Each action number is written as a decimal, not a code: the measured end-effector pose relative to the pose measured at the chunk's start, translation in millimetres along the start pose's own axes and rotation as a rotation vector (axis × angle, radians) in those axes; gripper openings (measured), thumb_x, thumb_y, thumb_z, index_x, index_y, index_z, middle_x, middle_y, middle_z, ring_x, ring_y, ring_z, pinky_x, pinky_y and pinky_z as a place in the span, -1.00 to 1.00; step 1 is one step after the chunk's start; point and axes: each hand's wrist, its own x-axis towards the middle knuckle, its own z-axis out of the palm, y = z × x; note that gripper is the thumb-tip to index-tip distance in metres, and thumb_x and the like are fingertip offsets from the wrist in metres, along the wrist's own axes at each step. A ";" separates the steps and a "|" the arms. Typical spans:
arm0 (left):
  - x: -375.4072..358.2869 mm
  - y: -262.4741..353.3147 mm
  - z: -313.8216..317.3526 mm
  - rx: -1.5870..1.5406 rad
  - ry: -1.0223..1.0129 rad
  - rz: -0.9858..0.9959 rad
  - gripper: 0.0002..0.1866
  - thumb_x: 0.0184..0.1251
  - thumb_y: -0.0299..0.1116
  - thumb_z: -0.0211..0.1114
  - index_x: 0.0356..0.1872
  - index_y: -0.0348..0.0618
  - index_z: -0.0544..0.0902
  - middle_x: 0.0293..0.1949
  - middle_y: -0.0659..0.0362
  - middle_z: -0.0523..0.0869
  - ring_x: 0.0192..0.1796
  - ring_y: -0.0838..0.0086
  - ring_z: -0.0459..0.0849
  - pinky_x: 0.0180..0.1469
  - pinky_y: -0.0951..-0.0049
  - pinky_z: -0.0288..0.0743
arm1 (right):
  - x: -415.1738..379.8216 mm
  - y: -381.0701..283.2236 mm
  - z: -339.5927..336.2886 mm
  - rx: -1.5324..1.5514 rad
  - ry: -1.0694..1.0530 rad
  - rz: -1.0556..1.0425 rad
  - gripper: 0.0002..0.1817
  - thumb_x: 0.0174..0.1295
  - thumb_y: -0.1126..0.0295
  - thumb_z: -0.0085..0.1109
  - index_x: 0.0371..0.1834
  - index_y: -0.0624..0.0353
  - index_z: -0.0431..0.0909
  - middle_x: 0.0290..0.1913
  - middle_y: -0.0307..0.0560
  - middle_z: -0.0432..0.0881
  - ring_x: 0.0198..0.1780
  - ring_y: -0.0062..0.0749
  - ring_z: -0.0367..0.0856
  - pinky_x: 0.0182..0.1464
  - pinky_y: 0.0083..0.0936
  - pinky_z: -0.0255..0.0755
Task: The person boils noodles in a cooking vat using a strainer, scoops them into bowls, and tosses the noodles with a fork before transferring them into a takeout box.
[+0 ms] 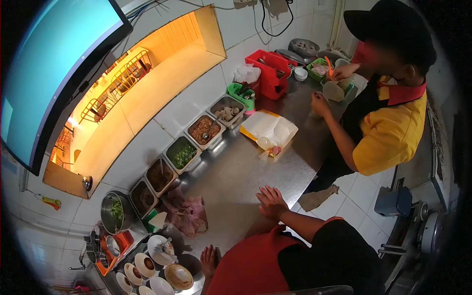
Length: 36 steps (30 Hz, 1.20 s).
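My right hand (pixel 273 202) lies on the steel table (pixel 231 172) near its edge, fingers spread and holding nothing. Lower down, my left hand (pixel 209 260) rests on the table beside the bowls, with its fingers stretched out and nothing in them. A crumpled pinkish cloth (pixel 187 214) lies between my left hand and the row of metal food trays. Beyond my right hand is an open white and yellow paper box (pixel 278 129), with a small clear bag (pixel 265 143) and something reddish at its near end.
Metal trays along the wall hold chopped greens (pixel 183 155), brown minced food (pixel 202 130) and meatballs (pixel 228 113). Used bowls (pixel 145 264) crowd the lower left. Red bins (pixel 270 73) stand at the back. A co-worker (pixel 393 132) in yellow handles a clear container at the far right.
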 end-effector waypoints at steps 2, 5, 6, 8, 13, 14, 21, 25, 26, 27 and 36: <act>0.5 -0.6 0.4 0.006 0.002 0.004 -0.37 0.35 0.05 0.17 0.39 0.05 0.40 0.48 0.16 0.30 0.53 0.19 0.18 0.53 0.06 -0.01 | 0.3 0.6 0.0 0.009 0.002 0.000 -0.41 0.13 0.18 0.22 0.28 0.04 0.44 0.45 0.01 0.28 0.50 -0.04 0.15 0.47 0.02 0.02; -0.8 -0.2 0.3 -0.036 0.015 -0.002 -0.37 0.35 0.06 0.17 0.39 0.06 0.40 0.49 0.17 0.29 0.54 0.19 0.16 0.53 0.06 -0.02 | -0.8 0.7 0.0 0.014 -0.014 0.005 -0.40 0.17 0.15 0.19 0.31 0.04 0.42 0.46 0.00 0.27 0.51 -0.03 0.12 0.48 0.05 0.00; -1.1 0.2 -0.1 -0.038 0.004 -0.010 -0.37 0.35 0.06 0.17 0.39 0.06 0.40 0.49 0.17 0.29 0.54 0.19 0.15 0.53 0.07 -0.03 | -0.6 0.9 0.5 0.011 -0.017 0.005 -0.40 0.17 0.15 0.19 0.31 0.04 0.42 0.46 0.00 0.27 0.51 -0.03 0.12 0.48 0.05 0.00; -0.2 -0.1 -0.8 -0.039 -0.008 -0.018 -0.37 0.36 0.06 0.16 0.40 0.07 0.40 0.50 0.17 0.28 0.55 0.19 0.14 0.53 0.07 -0.03 | 0.1 1.5 1.2 0.008 -0.019 0.005 -0.40 0.16 0.16 0.20 0.31 0.04 0.42 0.46 0.00 0.27 0.52 -0.03 0.12 0.48 0.05 0.01; 0.7 -2.4 -1.4 -0.048 -0.013 0.009 -0.37 0.37 0.08 0.13 0.41 0.08 0.38 0.50 0.17 0.28 0.55 0.19 0.14 0.53 0.07 -0.03 | -0.1 1.6 2.5 0.007 -0.031 0.013 -0.39 0.17 0.16 0.20 0.33 0.03 0.40 0.48 0.00 0.26 0.53 -0.03 0.10 0.49 0.05 -0.02; 0.8 -2.5 -1.0 -0.048 -0.015 0.009 -0.37 0.37 0.08 0.13 0.41 0.08 0.38 0.50 0.17 0.28 0.55 0.19 0.14 0.53 0.07 -0.03 | 0.0 1.1 2.0 0.008 -0.031 0.013 -0.39 0.17 0.16 0.20 0.33 0.03 0.40 0.48 0.00 0.26 0.53 -0.03 0.10 0.49 0.05 -0.02; -1.3 -7.1 4.6 0.002 0.005 0.027 -0.36 0.36 0.06 0.15 0.42 0.07 0.37 0.50 0.16 0.28 0.54 0.17 0.17 0.52 0.05 0.01 | 1.0 -0.1 0.6 0.000 -0.014 0.014 -0.39 0.13 0.17 0.22 0.30 0.02 0.43 0.46 -0.01 0.27 0.51 -0.05 0.14 0.47 0.03 0.01; -1.3 -4.0 3.7 0.037 0.021 0.033 -0.37 0.36 0.05 0.15 0.40 0.03 0.40 0.47 0.13 0.32 0.52 0.14 0.21 0.50 0.04 0.06 | 1.4 0.2 3.0 -0.013 0.018 0.005 -0.39 0.09 0.18 0.24 0.27 0.02 0.45 0.43 0.00 0.32 0.48 -0.05 0.19 0.45 0.02 0.06; -0.7 -2.8 3.4 0.034 0.023 0.031 -0.37 0.36 0.05 0.15 0.40 0.03 0.40 0.47 0.13 0.32 0.52 0.14 0.21 0.50 0.04 0.06 | 1.3 1.1 3.5 -0.015 0.016 0.002 -0.39 0.09 0.18 0.24 0.27 0.02 0.45 0.43 0.00 0.32 0.48 -0.05 0.19 0.45 0.02 0.06; -1.5 -3.3 4.2 0.020 0.029 0.032 -0.37 0.35 0.04 0.17 0.38 0.01 0.41 0.46 0.13 0.34 0.51 0.14 0.22 0.49 0.03 0.06 | 0.8 1.7 4.0 -0.010 -0.027 0.015 -0.39 0.13 0.16 0.21 0.30 0.01 0.43 0.47 -0.02 0.27 0.51 -0.06 0.13 0.48 0.02 0.00; 11.7 37.7 -56.2 -0.079 -0.061 -0.077 -0.28 0.14 -0.15 0.32 0.39 0.04 0.38 0.48 0.14 0.29 0.52 0.20 0.19 0.52 0.08 0.02 | 13.3 -4.0 15.5 0.029 0.048 -0.091 -0.46 0.00 0.33 0.17 0.13 0.24 0.48 0.26 0.27 0.41 0.35 0.20 0.30 0.40 0.09 0.11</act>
